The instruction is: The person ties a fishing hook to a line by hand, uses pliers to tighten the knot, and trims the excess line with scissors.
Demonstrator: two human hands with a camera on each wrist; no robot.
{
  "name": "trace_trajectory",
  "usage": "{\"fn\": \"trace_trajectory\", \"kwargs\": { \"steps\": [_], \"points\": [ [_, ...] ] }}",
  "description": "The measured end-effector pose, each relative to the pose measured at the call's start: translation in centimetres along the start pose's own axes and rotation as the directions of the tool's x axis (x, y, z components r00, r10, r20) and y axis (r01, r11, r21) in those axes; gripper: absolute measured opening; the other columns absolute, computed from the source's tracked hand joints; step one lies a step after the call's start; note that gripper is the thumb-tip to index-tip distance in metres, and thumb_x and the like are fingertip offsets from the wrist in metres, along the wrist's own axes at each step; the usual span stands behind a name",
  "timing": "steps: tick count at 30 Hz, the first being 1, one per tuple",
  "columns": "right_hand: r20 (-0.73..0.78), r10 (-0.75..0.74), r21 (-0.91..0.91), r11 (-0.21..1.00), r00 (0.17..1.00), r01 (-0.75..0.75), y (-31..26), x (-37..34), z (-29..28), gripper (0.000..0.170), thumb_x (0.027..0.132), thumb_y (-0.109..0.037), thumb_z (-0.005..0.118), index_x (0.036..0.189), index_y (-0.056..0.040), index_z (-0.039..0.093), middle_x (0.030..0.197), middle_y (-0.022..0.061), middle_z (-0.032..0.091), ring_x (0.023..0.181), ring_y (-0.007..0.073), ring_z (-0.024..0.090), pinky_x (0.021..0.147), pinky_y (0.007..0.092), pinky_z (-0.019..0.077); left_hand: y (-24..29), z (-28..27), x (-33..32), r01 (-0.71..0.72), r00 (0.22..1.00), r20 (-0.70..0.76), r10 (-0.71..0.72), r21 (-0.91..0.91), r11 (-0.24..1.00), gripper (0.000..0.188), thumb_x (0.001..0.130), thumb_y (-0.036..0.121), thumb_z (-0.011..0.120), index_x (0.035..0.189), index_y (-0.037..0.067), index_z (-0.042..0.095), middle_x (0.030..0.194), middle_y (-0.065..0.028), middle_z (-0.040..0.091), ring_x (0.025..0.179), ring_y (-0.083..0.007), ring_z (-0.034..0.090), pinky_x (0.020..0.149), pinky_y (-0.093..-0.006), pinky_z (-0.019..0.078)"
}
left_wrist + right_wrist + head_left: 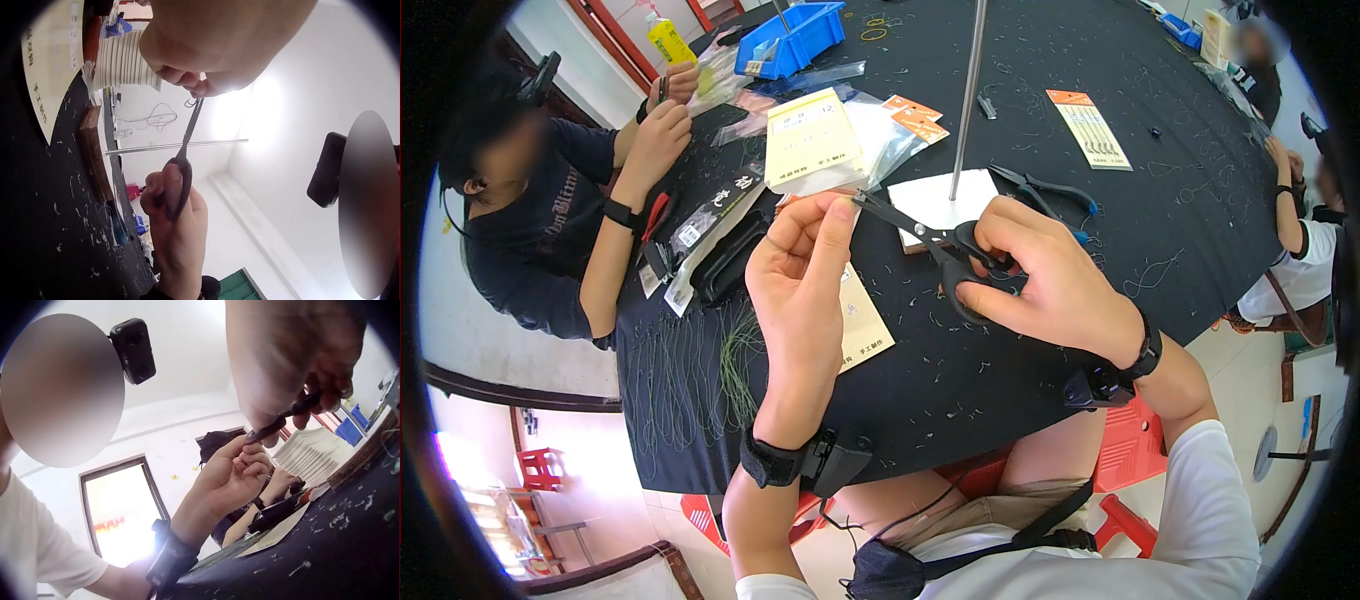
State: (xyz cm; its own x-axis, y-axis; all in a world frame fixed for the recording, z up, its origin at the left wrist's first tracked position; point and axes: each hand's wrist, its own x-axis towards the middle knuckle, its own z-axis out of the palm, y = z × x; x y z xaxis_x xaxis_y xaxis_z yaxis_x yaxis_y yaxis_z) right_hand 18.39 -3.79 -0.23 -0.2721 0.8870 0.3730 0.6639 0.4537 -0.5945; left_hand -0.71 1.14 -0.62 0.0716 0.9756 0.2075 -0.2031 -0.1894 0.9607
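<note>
Between thumb and forefinger, my left hand (805, 265) pinches a tiny piece, which looks like a curved fishing hook (190, 102) in the left wrist view. Most of it is hidden by the fingertips. My right hand (1055, 275) grips black-handled scissors (920, 232), thumb in one loop and fingers in the other. Their blades point left, with the tips right at the left fingertips. Both hands are raised above the black-covered table. Below the scissors lies a white-topped block (910, 190), and a pale yellow card (865, 325) lies beside the left wrist.
A metal rod (968, 100) rises by the block. Behind are a stack of yellow cards (810, 140), a blue bin (795, 40), pliers (1055, 190) and a hook packet (1090, 130). Green lines (740, 360) hang at the near left edge. Another person (530, 200) sits left.
</note>
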Motion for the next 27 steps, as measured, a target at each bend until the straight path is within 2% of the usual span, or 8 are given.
{"fn": "trace_trajectory", "kwargs": {
  "steps": [2, 4, 27],
  "points": [
    [0.023, -0.004, -0.025, 1.000, 1.000, 0.005, 0.10, -0.03, 0.01, 0.027, 0.072, -0.020, 0.069, 0.075, 0.0007, 0.052, 0.076, 0.0127, 0.049, 0.062, 0.0291, 0.053, 0.056, 0.0352, 0.0430, -0.05, -0.14, 0.02, 0.000, 1.000, 0.002, 0.000, 0.001, 1.000, 0.019, 0.089, 0.012, 0.056, 0.099, -0.003, 0.059, 0.064, 0.0064, 0.043, 0.055, 0.0002, 0.031, 0.049, -0.0146, 0.0228],
    [0.038, 0.003, -0.031, 1.000, 0.999, -0.001, -0.03, -0.05, -0.13, 0.027, 0.073, -0.020, 0.068, 0.076, 0.0010, 0.052, 0.077, 0.0129, 0.050, 0.062, 0.0290, 0.053, 0.056, 0.0352, 0.0433, -0.26, -0.49, 0.08, -0.001, 1.000, 0.024, 0.002, -0.042, 0.999, 0.015, 0.087, 0.012, 0.060, 0.095, 0.000, 0.060, 0.081, 0.0017, 0.059, 0.069, -0.0004, 0.048, 0.061, -0.0146, 0.0342],
    [0.076, 0.035, -0.088, 0.996, 0.997, -0.028, -0.25, -0.10, -0.24, 0.025, 0.074, -0.019, 0.066, 0.077, 0.0028, 0.055, 0.079, 0.0143, 0.051, 0.065, 0.0296, 0.055, 0.059, 0.0358, 0.0456, -0.39, -0.42, 0.02, -0.026, 0.999, 0.021, 0.026, 0.036, 0.999, 0.014, 0.087, 0.012, 0.060, 0.094, 0.000, 0.061, 0.078, 0.0016, 0.059, 0.069, -0.0012, 0.048, 0.062, -0.0149, 0.0361]
  ]
}}
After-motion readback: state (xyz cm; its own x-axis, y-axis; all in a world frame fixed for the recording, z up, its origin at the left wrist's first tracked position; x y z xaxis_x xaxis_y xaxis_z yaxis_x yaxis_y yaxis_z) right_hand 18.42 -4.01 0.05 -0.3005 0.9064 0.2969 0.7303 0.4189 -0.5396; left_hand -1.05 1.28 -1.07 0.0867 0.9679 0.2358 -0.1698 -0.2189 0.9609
